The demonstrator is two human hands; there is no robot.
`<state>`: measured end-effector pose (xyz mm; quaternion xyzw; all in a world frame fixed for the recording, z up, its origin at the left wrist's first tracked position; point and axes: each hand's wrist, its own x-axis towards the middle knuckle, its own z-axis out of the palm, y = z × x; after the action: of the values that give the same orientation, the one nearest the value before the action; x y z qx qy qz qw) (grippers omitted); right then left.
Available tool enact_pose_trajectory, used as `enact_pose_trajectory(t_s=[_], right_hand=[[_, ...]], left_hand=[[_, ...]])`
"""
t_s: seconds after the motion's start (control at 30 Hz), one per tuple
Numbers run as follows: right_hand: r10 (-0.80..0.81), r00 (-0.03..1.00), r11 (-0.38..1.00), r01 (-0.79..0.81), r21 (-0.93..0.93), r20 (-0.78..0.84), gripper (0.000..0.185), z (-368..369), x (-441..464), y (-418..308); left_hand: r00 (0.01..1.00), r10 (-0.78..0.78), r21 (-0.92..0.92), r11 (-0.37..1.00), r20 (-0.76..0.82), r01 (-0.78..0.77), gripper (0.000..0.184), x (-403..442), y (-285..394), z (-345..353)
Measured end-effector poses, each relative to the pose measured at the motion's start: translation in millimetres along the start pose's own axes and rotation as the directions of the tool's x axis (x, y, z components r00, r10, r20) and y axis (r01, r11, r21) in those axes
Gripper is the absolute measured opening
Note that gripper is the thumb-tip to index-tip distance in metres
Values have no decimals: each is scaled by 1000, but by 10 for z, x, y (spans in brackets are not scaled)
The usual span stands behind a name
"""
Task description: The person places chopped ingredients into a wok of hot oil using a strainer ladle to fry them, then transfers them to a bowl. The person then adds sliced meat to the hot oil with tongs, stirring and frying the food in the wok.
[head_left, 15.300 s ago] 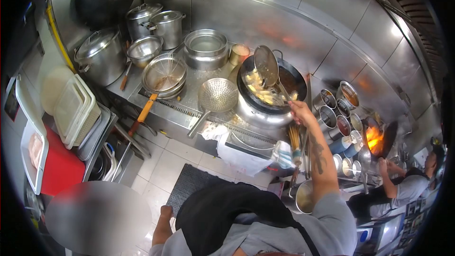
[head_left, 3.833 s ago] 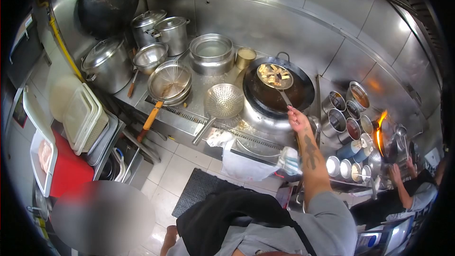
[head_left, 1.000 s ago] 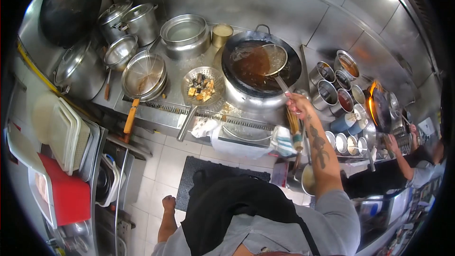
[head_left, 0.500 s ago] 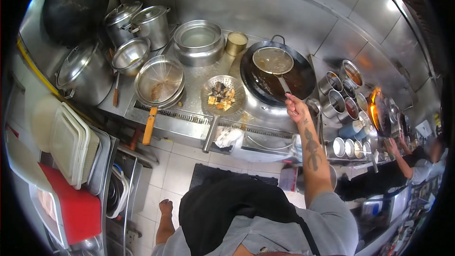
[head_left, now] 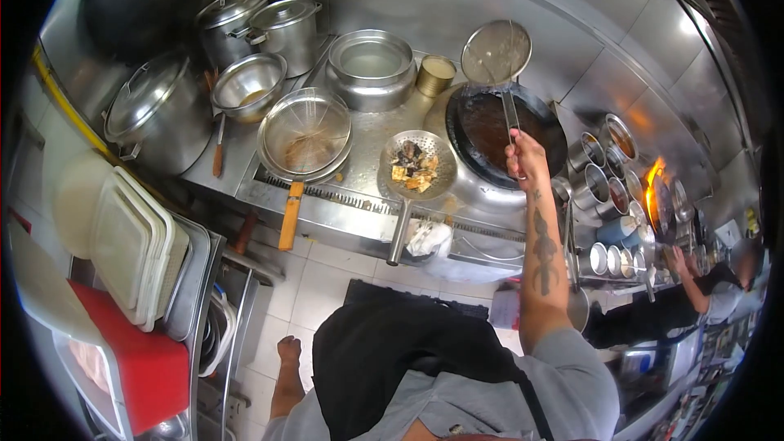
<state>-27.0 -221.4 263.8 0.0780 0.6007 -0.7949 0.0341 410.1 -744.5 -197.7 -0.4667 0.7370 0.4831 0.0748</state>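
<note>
My right hand (head_left: 527, 155) is closed around the handle of a round mesh strainer (head_left: 496, 51), its head raised above the far edge of a dark wok (head_left: 549, 118). Dark brown liquid (head_left: 494, 131) shows inside the wok. My left hand (head_left: 288, 348) hangs low beside my apron, fingers curled, with nothing visible in it. On the steel counter left of the wok rests a perforated ladle (head_left: 398, 233) holding browned food pieces (head_left: 415, 167). Farther left, a wire strainer with a wooden handle (head_left: 291, 216) lies over a bowl.
A wide pot of liquid (head_left: 371, 60) and an open tin (head_left: 436, 73) stand behind. Lidded pots (head_left: 155, 110) fill the left. Seasoning containers (head_left: 590, 188) line the right, near a flame (head_left: 653, 188) and another person (head_left: 694, 286). Stacked trays (head_left: 135, 249) sit at lower left.
My right hand has lifted the mesh strainer up from low over the wok, tilting its head upward. The whole view has shifted slightly, while the perforated ladle stays in place.
</note>
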Motion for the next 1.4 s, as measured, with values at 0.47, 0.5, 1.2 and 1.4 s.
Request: enact_pose_trajectory(t_s=[0.47,0.5,1.2,1.4], right_hand=[[-413,894,202,274,-940,172,22,995,797,1010],[-542,795,173,422,-890,272,21,1048,754,1056],[-212,779,644,566,-515,591,19,1322,-853,2240],[-245,952,-33,180,-983,182,25,-2117,-833,1356]], left_hand=[[982,191,214,958,12,-189,14,-332,-648,-221],[997,73,104,992,-23,-71,14,-446,-556,-257],[583,393,-698,487,712,524,61,-1231,3560,339],[492,560,-712,284,667,642,63,-1014,3587,514]])
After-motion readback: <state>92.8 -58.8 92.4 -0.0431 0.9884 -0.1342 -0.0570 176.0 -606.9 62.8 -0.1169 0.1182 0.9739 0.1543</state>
